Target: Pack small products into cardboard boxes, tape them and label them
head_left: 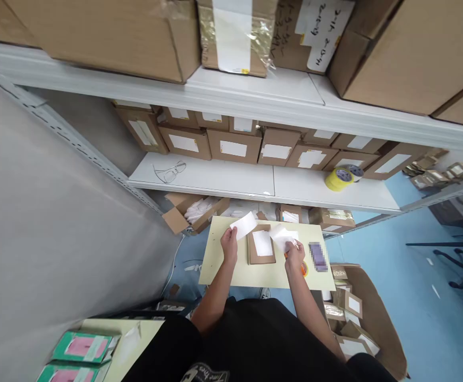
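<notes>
Between my two hands, a small cardboard box (262, 259) with a white label (262, 243) on its top lies on a pale yellow board (223, 265). My left hand (229, 245) pinches a white paper slip (244, 226), held up at the box's upper left. On the other side, my right hand (294, 255) grips white paper slips (282, 235), several by the look of them, fanned at the box's right. Partly hidden under that hand is an orange and yellow tape roll (304, 268). A blurred purple item (318, 257) lies to its right.
A white shelf (223, 178) ahead carries labelled boxes (233, 147), glasses (170, 173) and yellow tape rolls (339, 179). Below it stands an open carton (191, 212) of papers. A large carton (386, 323) of small boxes is at right. Green boxes (80, 346) lie at lower left.
</notes>
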`<state>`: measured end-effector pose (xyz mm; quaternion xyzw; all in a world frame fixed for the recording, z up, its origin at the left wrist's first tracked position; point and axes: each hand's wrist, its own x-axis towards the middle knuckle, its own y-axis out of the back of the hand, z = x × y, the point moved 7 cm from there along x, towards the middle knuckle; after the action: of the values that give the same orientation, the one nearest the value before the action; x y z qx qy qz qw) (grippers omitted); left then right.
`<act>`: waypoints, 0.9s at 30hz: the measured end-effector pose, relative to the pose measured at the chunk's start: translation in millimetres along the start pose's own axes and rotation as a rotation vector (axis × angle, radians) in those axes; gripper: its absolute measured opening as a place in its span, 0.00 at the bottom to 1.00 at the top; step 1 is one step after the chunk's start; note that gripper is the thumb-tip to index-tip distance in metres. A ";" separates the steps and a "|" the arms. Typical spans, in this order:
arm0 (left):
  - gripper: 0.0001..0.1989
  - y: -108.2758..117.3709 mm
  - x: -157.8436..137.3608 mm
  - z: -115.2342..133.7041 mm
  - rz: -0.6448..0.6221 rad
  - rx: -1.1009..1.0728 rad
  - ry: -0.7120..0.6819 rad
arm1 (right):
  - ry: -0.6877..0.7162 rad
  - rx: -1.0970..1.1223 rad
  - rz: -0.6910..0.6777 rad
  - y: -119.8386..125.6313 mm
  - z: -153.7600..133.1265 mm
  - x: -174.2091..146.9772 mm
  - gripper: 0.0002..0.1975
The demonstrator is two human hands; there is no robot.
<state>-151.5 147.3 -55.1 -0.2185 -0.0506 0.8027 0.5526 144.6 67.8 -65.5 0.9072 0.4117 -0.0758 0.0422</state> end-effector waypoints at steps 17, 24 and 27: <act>0.19 179.0 22.5 92.0 0.229 0.018 -0.254 | -0.189 -0.124 -0.639 -390.4 24.3 -69.2 0.24; 0.17 205.4 20.8 94.9 0.262 0.242 -0.268 | -0.258 -0.099 -0.584 -382.7 37.8 -89.3 0.21; 0.14 188.0 26.9 90.6 0.180 0.439 -0.337 | -0.339 -0.021 -0.695 -334.9 40.9 -107.4 0.22</act>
<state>-358.8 114.1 -42.2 0.0393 0.0530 0.8652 0.4971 -181.6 202.8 -92.0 0.6875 0.6826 -0.2305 0.0909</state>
